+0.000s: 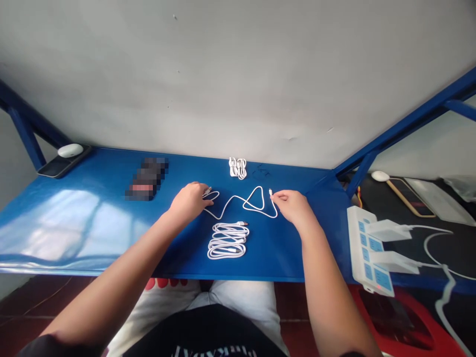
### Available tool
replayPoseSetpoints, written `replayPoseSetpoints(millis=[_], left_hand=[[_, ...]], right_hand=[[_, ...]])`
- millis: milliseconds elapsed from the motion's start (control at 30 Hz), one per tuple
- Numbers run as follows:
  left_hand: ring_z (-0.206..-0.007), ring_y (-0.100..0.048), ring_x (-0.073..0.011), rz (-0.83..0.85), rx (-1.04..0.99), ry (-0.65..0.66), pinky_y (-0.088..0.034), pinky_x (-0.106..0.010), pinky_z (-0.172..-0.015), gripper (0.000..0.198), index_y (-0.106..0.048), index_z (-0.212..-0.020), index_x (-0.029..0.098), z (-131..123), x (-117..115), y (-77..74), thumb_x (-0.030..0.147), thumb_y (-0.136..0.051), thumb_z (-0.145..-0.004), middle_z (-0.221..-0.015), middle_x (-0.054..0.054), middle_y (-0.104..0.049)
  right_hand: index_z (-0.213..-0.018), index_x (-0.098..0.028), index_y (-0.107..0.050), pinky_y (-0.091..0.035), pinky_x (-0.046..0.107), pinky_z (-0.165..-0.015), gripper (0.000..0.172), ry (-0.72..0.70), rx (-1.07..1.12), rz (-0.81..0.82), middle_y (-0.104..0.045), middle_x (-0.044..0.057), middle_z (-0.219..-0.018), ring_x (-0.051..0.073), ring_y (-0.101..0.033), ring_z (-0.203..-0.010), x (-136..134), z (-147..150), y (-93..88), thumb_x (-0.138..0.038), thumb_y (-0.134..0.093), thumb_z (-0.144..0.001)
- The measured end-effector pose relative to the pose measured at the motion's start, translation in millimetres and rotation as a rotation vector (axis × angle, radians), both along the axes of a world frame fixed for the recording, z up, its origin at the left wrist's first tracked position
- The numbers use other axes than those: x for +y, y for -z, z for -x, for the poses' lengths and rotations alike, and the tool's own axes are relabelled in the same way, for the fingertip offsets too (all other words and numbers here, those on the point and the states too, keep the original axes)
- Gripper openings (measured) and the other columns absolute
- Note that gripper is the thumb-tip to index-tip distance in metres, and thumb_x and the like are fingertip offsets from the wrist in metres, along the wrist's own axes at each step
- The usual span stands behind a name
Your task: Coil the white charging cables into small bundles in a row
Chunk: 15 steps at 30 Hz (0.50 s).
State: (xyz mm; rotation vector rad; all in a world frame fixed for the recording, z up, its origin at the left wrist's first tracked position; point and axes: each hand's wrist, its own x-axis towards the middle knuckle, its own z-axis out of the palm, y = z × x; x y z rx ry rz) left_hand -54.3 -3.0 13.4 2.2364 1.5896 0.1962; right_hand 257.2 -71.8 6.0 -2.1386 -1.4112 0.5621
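A loose white cable [245,202] lies in loops on the blue table [92,223] between my hands. My left hand [190,200] is closed on the cable's left end, near its plug. My right hand [293,206] pinches the right end, with the plug tip sticking up from my fingers. Just in front of the loose cable lie two coiled white cables [227,240], one behind the other. A small bundled white cable [238,167] rests farther back by the wall.
A blurred dark object [147,178] lies at the back left of the table. A white puck on a dark pad [65,157] sits at the far left corner. A white power strip [366,250] with plugged chargers hangs at the right edge.
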Motion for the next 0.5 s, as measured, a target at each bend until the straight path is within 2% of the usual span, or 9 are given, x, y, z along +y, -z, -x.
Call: replayPoseSetpoints(millis=[100,133,167,233,333,400,500], left_hand=[[-0.099,-0.069,-0.0291,0.085,-0.035,0.005,-0.051,-0.035,-0.08,0.041,-0.072,-0.12,0.023,-1.2,4.7,-0.4,0.033,-0.075,-0.081,-0.113,-0.01,-0.075],[-0.095,-0.07,-0.0278,0.11,-0.054,0.011,-0.051,-0.035,-0.077,0.042,-0.072,-0.12,0.023,-1.1,7.3,0.1,0.031,-0.076,-0.079,-0.111,-0.009,-0.076],[-0.092,-0.07,-0.0265,0.129,-0.074,0.018,-0.051,-0.033,-0.075,0.043,-0.073,-0.119,0.023,-1.0,10.0,0.8,0.029,-0.076,-0.078,-0.108,-0.008,-0.076],[-0.086,-0.07,-0.0242,0.154,-0.108,0.039,-0.05,-0.032,-0.071,0.036,-0.076,-0.111,0.022,-0.9,14.7,2.3,0.027,-0.075,-0.076,-0.099,-0.006,-0.077],[-0.08,-0.069,-0.0221,0.159,-0.165,0.069,-0.049,-0.031,-0.069,0.019,-0.078,-0.094,0.022,-1.2,17.5,3.6,0.023,-0.069,-0.077,-0.088,-0.004,-0.077],[-0.082,-0.07,-0.0222,0.142,-0.206,0.075,-0.05,-0.031,-0.072,0.018,-0.078,-0.092,0.022,-1.3,17.0,3.8,0.021,-0.067,-0.077,-0.088,-0.004,-0.078],[-0.089,-0.071,-0.0223,0.145,-0.3,0.052,-0.052,-0.032,-0.078,0.021,-0.076,-0.096,0.022,-0.5,16.0,4.4,0.022,-0.067,-0.078,-0.094,-0.004,-0.078]], right_hand=[[-0.099,-0.019,-0.079,-0.053,0.043,-0.086,0.025,-0.027,-0.112,-0.158,-0.076,0.013,-0.105,0.028,-0.07,-0.09,5.8,13.8,-10.2,-0.037,-0.066,-0.086],[-0.104,-0.02,-0.079,-0.053,0.043,-0.089,0.026,-0.077,-0.112,-0.217,-0.074,0.013,-0.111,0.028,-0.069,-0.094,8.0,23.2,-13.6,-0.036,-0.068,-0.086],[-0.106,-0.021,-0.079,-0.053,0.043,-0.091,0.025,-0.188,-0.08,-0.254,-0.072,0.012,-0.115,0.028,-0.068,-0.1,10.3,34.6,-16.4,-0.033,-0.071,-0.085],[-0.104,-0.026,-0.079,-0.048,0.046,-0.102,0.022,-0.472,-0.049,-0.228,-0.07,0.009,-0.119,0.03,-0.063,-0.115,15.4,59.6,-19.1,-0.025,-0.075,-0.082],[-0.103,-0.033,-0.08,-0.039,0.053,-0.11,0.031,-0.736,-0.113,-0.112,-0.067,0.005,-0.125,0.03,-0.054,-0.124,24.7,89.0,-14.8,-0.011,-0.067,-0.086],[-0.099,-0.033,-0.081,-0.039,0.052,-0.108,0.031,-0.807,-0.142,-0.027,-0.066,0.004,-0.124,0.029,-0.053,-0.123,30.7,97.0,-8.5,-0.008,-0.066,-0.087],[-0.088,-0.031,-0.081,-0.04,0.052,-0.105,0.02,-0.829,-0.151,0.018,-0.066,0.005,-0.118,0.029,-0.053,-0.119,36.3,94.7,0.0,-0.014,-0.071,-0.087]])
